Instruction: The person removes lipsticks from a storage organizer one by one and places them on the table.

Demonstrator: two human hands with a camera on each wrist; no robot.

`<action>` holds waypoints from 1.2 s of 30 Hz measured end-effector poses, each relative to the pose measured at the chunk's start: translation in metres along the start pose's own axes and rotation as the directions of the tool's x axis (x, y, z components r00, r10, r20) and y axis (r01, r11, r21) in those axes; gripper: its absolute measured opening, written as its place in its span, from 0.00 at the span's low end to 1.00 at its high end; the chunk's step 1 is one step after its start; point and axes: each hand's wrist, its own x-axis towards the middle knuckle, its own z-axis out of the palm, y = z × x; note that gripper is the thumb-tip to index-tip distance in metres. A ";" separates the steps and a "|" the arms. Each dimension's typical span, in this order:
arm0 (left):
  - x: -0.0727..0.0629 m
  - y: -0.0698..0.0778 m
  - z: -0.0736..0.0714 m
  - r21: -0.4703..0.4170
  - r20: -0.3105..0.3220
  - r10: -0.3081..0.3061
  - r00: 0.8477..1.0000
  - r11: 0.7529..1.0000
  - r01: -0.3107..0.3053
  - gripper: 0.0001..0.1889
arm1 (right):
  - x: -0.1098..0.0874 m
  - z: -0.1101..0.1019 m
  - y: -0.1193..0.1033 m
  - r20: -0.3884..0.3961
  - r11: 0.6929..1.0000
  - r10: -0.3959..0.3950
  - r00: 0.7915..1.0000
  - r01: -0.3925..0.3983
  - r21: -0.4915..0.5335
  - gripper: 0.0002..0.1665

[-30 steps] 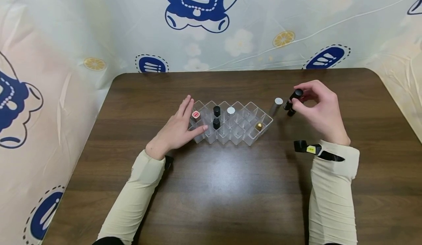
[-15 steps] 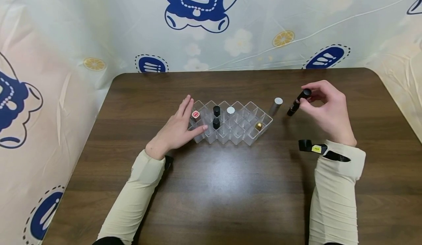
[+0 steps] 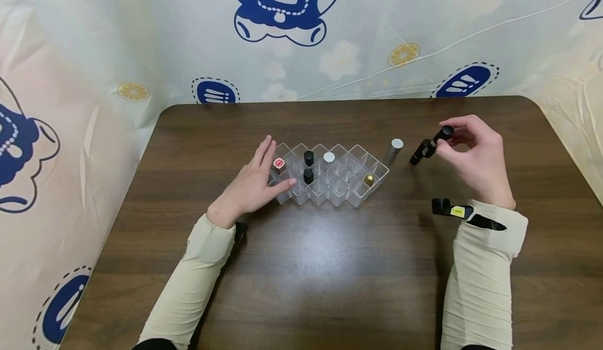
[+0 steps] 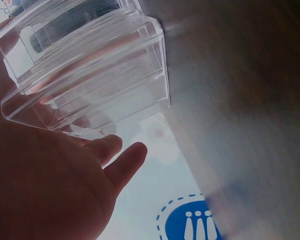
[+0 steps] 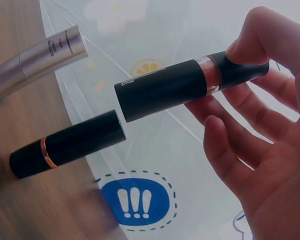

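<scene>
My right hand (image 3: 473,154) pinches a black lipstick tube (image 5: 162,90) with a clear pinkish band between thumb and fingers. Just left of it, a black lipstick with a gold ring (image 5: 65,145) stands upright on the table; the held tube overlaps it in the head view. A silver tube (image 3: 393,152) stands further left, nearer the organizer. At the left end of the clear lipstick organizer (image 3: 339,187), my left hand (image 3: 249,185) rests with extended fingers along its side and the thumb over the front. In the left wrist view, the organizer's clear wall (image 4: 85,90) partly covers those fingers.
Several lipsticks sit in the organizer: a red-topped one (image 3: 279,164), two black-capped ones, one with a white top (image 3: 328,157) and one with a gold top (image 3: 369,180). A printed curtain (image 3: 367,36) hangs behind the brown table (image 3: 325,277).
My right hand has moved a little to the right with the held lipstick tube, away from the silver tube. The black lipstick with the gold ring stays standing. My left hand has stayed put.
</scene>
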 end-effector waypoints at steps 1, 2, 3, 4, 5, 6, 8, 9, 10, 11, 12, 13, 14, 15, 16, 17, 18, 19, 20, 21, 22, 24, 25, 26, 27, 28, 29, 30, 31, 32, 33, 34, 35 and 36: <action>0.000 0.000 0.000 0.001 0.000 0.001 1.000 1.000 -0.001 0.53 | 0.000 -0.001 0.001 -0.002 1.000 0.006 1.000 -0.006 -0.003 0.16; 0.000 0.000 0.000 0.002 -0.001 0.000 1.000 1.000 0.000 0.53 | 0.000 -0.002 0.002 -0.004 1.000 0.011 1.000 -0.011 -0.005 0.16; 0.000 0.000 0.000 0.003 -0.002 0.001 1.000 1.000 -0.001 0.53 | 0.000 -0.003 0.003 -0.007 1.000 0.017 1.000 -0.017 -0.006 0.16; 0.000 0.000 0.000 0.002 -0.004 0.000 1.000 1.000 0.000 0.53 | -0.001 -0.003 0.004 -0.009 1.000 0.023 1.000 -0.023 -0.011 0.16; 0.000 0.000 0.000 0.002 -0.004 0.001 1.000 1.000 -0.001 0.53 | -0.001 -0.004 0.005 -0.011 0.999 0.029 1.000 -0.030 -0.013 0.17; 0.000 0.000 0.000 0.001 -0.004 0.001 1.000 1.000 -0.001 0.53 | -0.001 -0.005 0.006 -0.014 0.999 0.036 0.999 -0.037 -0.017 0.17; 0.000 0.000 0.000 0.001 -0.006 0.000 1.000 1.000 0.000 0.53 | -0.002 -0.006 0.008 -0.018 0.998 0.050 0.999 -0.050 -0.023 0.17; 0.000 0.000 0.000 -0.001 -0.007 -0.001 1.000 1.000 0.001 0.53 | -0.002 -0.007 0.008 -0.020 0.998 0.057 0.998 -0.057 -0.026 0.17; 0.000 0.000 0.000 -0.001 -0.009 0.000 1.000 1.000 0.000 0.53 | -0.002 -0.007 0.009 -0.021 0.998 0.063 0.998 -0.063 -0.028 0.17; 0.000 0.000 0.000 -0.002 -0.009 -0.001 1.000 1.000 0.001 0.53 | -0.002 -0.008 0.010 -0.021 0.997 0.068 0.997 -0.068 -0.030 0.17; 0.000 0.000 0.000 -0.003 -0.011 -0.001 1.000 1.000 0.001 0.53 | -0.002 -0.008 0.010 -0.022 0.997 0.072 0.997 -0.072 -0.032 0.17; 0.000 0.000 0.000 -0.001 -0.011 -0.001 1.000 1.000 0.000 0.53 | -0.002 -0.009 0.011 -0.022 0.997 0.075 0.997 -0.076 -0.034 0.17; 0.000 0.000 0.000 -0.002 -0.011 -0.001 1.000 1.000 0.001 0.53 | -0.002 -0.009 0.011 -0.022 0.996 0.077 0.997 -0.078 -0.036 0.18; 0.000 0.000 0.000 0.000 -0.010 0.000 1.000 1.000 0.000 0.53 | -0.002 -0.009 0.012 -0.023 0.996 0.080 0.996 -0.081 -0.037 0.18; 0.000 0.000 0.000 0.001 -0.009 0.001 1.000 1.000 -0.001 0.53 | -0.002 -0.009 0.012 -0.023 0.996 0.084 0.996 -0.084 -0.038 0.18; 0.000 0.000 0.000 0.001 -0.009 0.000 1.000 1.000 0.000 0.53 | -0.003 -0.009 0.013 -0.025 0.995 0.086 0.996 -0.087 -0.039 0.18; 0.000 -0.001 0.001 0.002 -0.009 0.001 1.000 1.000 -0.001 0.53 | -0.003 -0.009 0.014 -0.026 0.995 0.088 0.996 -0.089 -0.040 0.18; 0.000 -0.001 0.001 0.004 -0.007 0.003 1.000 1.000 -0.003 0.53 | -0.003 -0.009 0.015 -0.027 0.995 0.091 0.995 -0.092 -0.042 0.18; 0.000 -0.001 0.001 0.004 -0.008 0.003 1.000 1.000 -0.003 0.53 | -0.003 -0.010 0.016 -0.028 0.995 0.095 0.995 -0.096 -0.041 0.18; 0.000 -0.001 0.001 0.005 -0.008 0.004 1.000 1.000 -0.004 0.53 | -0.003 -0.010 0.016 -0.029 0.994 0.098 0.995 -0.099 -0.040 0.18; 0.001 -0.001 0.001 0.005 -0.007 0.004 1.000 1.000 -0.004 0.53 | -0.003 -0.010 0.017 -0.030 0.994 0.101 0.994 -0.102 -0.039 0.18; 0.001 -0.001 0.001 0.007 -0.007 0.006 1.000 1.000 -0.006 0.53 | -0.003 -0.010 0.019 -0.031 0.993 0.105 0.994 -0.106 -0.043 0.18; 0.001 -0.002 0.001 0.008 -0.007 0.005 1.000 1.000 -0.005 0.53 | -0.003 -0.010 0.019 -0.032 0.993 0.107 0.994 -0.108 -0.045 0.18; 0.001 -0.002 0.001 0.009 -0.007 0.004 1.000 1.000 -0.004 0.53 | -0.003 -0.010 0.020 -0.033 0.993 0.108 0.994 -0.110 -0.047 0.18; 0.001 -0.002 0.002 0.009 -0.007 0.004 1.000 1.000 -0.004 0.53 | -0.003 -0.010 0.020 -0.035 0.992 0.110 0.993 -0.112 -0.052 0.17; 0.001 -0.002 0.002 0.011 -0.008 0.004 1.000 1.000 -0.004 0.53 | -0.003 -0.010 0.021 -0.037 0.992 0.111 0.993 -0.113 -0.058 0.17; 0.001 -0.002 0.001 0.010 -0.010 0.004 1.000 1.000 -0.004 0.53 | -0.003 -0.010 0.021 -0.039 0.991 0.112 0.993 -0.115 -0.062 0.17; 0.001 -0.002 0.001 0.010 -0.011 0.002 1.000 1.000 -0.002 0.53 | -0.003 -0.011 0.022 -0.042 0.991 0.115 0.992 -0.118 -0.065 0.17; 0.001 -0.002 0.001 0.009 -0.012 0.001 1.000 1.000 -0.001 0.53 | -0.003 -0.011 0.022 -0.044 0.991 0.118 0.992 -0.121 -0.065 0.17; 0.001 -0.002 0.001 0.009 -0.011 0.002 1.000 1.000 -0.002 0.53 | -0.004 -0.011 0.023 -0.047 0.990 0.122 0.991 -0.125 -0.067 0.17; 0.001 -0.001 0.002 0.008 -0.012 0.002 1.000 1.000 -0.001 0.53 | -0.004 -0.011 0.024 -0.049 0.989 0.125 0.991 -0.128 -0.068 0.17; 0.001 -0.001 0.001 0.008 -0.011 0.002 1.000 1.000 -0.002 0.53 | -0.004 -0.011 0.025 -0.051 0.989 0.129 0.990 -0.132 -0.068 0.17; 0.001 -0.001 0.001 0.006 -0.011 0.001 1.000 1.000 -0.001 0.53 | -0.004 -0.011 0.026 -0.051 0.988 0.132 0.990 -0.136 -0.069 0.17; 0.001 -0.001 0.001 0.007 -0.008 0.001 1.000 1.000 -0.001 0.53 | -0.003 -0.012 0.027 -0.052 0.988 0.135 0.990 -0.138 -0.070 0.17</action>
